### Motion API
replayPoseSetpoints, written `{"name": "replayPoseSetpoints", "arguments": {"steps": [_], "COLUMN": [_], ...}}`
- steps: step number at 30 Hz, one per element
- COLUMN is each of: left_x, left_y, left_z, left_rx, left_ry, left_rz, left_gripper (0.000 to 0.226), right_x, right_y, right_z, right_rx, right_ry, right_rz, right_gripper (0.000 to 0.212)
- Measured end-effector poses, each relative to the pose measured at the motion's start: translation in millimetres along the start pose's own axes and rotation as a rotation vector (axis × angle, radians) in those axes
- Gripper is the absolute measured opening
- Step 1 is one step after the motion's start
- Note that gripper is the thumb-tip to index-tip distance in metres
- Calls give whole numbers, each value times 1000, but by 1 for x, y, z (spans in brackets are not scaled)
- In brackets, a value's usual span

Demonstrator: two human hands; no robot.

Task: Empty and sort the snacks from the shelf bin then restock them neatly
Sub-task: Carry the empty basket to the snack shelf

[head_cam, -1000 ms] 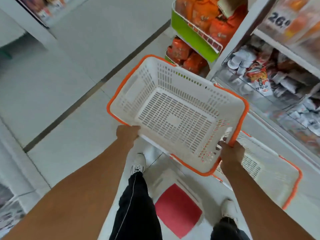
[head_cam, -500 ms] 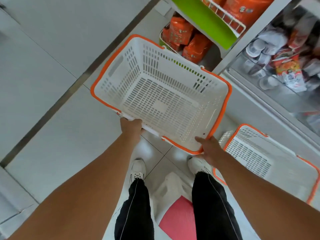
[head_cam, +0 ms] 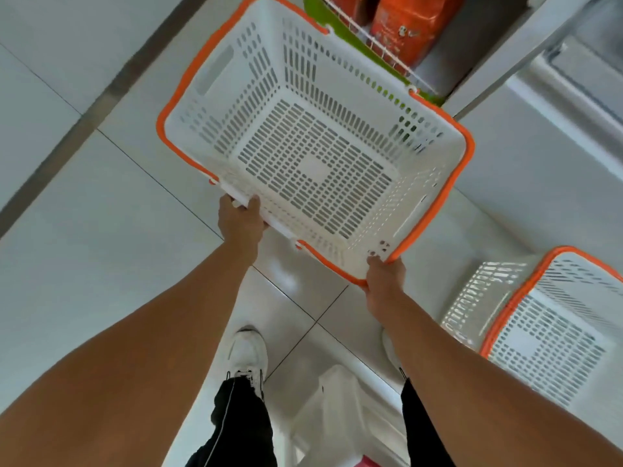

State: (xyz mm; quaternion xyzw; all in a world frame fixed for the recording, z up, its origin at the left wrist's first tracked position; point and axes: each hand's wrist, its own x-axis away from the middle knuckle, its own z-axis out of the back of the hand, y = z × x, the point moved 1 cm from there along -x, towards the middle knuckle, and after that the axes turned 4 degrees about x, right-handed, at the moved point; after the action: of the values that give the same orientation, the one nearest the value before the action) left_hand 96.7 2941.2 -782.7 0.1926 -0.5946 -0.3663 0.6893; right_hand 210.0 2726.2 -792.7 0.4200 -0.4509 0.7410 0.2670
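A white basket (head_cam: 313,153) with an orange rim is held over the tiled floor (head_cam: 84,230), nothing inside it. The left hand (head_cam: 240,220) curls round the white handle on its near edge, and the right hand (head_cam: 384,278) grips the orange rim at the near right corner. Just beyond the basket's far edge, orange snack bags (head_cam: 404,28) stand in a green-fronted wire shelf bin (head_cam: 340,38). A second basket (head_cam: 553,335) of the same kind sits on the floor to the right, nothing visible in it.
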Motion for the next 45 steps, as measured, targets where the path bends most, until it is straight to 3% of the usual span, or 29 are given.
{"name": "replayPoseSetpoints", "arguments": {"steps": [3, 7, 9, 12, 14, 17, 22, 28, 34, 37, 41, 45], "left_x": [-14, 15, 58, 133, 188, 263, 353, 415, 449, 450, 420, 374], "left_y": [8, 18, 28, 51, 72, 98, 82, -13, -89, -108, -126, -154], "left_z": [0, -2, 0, 3, -3, -27, -81, -167, -213, -225, -248, -270], "left_rx": [-52, -337, -537, -633, -679, -746, -988, -1207, -1314, -1397, -1426, -1387], "left_ry": [-38, -132, -253, -529, -702, -829, -938, -885, -711, -613, -487, -448], "left_rz": [-54, 89, 159, 174, 177, 100, -91, -183, -268, -350, -421, -276], "left_gripper": [37, 52, 53, 40, 39, 25, 35, 29, 37, 45, 58, 69], "right_x": [4, 36, 66, 125, 164, 211, 230, 167, 105, 82, 37, -6], "right_y": [-2, -17, -31, -53, -64, -75, -56, -2, 43, 52, 62, 84], "right_z": [-13, 1, 24, 76, 113, 163, 269, 424, 564, 624, 653, 641], "right_rx": [-44, -55, -19, -64, -112, -145, -21, 68, 341, 340, 304, 273], "right_ry": [-44, -106, -75, -7, 18, 27, 153, 243, 320, 454, 475, 488], "right_rz": [-2, -119, -131, -145, -148, -107, -74, -57, -86, -99, -177, -205], "right_gripper": [37, 37, 41, 9, 8, 19, 16, 17, 41, 54, 74, 67]}}
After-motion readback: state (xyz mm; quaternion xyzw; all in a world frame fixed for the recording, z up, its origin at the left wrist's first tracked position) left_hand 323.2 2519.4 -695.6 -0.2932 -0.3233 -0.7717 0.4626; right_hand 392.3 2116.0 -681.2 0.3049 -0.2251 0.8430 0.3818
